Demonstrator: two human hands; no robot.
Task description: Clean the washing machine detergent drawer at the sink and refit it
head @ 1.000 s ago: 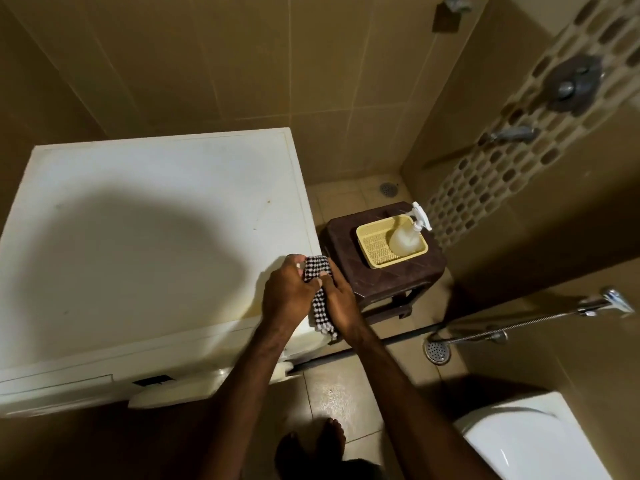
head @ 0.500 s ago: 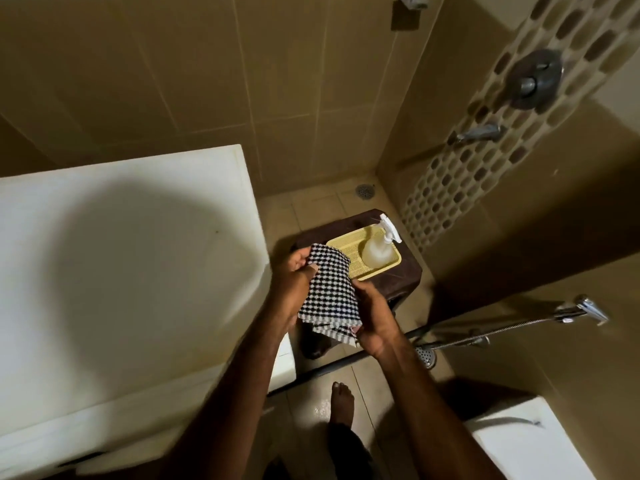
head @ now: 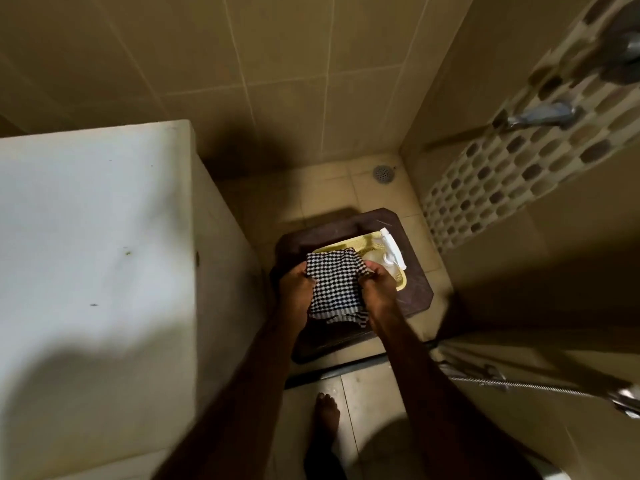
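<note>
**Detergent drawer not in sight; both hands hold a checked cloth over the stool**

Detergent drawer: can't spot it anywhere in the head view, so can't tell where it lies relative to the fingers. What the fingers do hold is a black-and-white checked cloth (head: 334,284), stretched between both hands over the brown stool (head: 414,289).

Left hand (head: 294,294) grips the cloth's left edge, fingers curled in, thumb on top. Right hand (head: 379,289) grips the right edge the same way, fingers bunched round the fabric. Cloth spreads flat between them; its lower end hangs loose below the knuckles w/ a striped hem showing.

Just beyond the cloth, on the stool top, sits a yellow slotted tray (head: 398,284), partly hidden by cloth and right hand. In the tray lies a clear pump bottle (head: 389,252) w/ a white nozzle, tipped on its side.

White washing machine (head: 93,237) fills the left of the view, seen from above, its top in partial shadow; its front is out of sight. Hands are to its right, not touching it.

Floor is beige tile, w/ a round drain (head: 382,173) near the far corner. Right wall carries a mosaic strip and a chrome tap (head: 540,114), blurred. A chrome hand-shower hose (head: 526,384) runs along the lower right. One bare foot (head: 327,415) stands on the tile below the arms.
</note>
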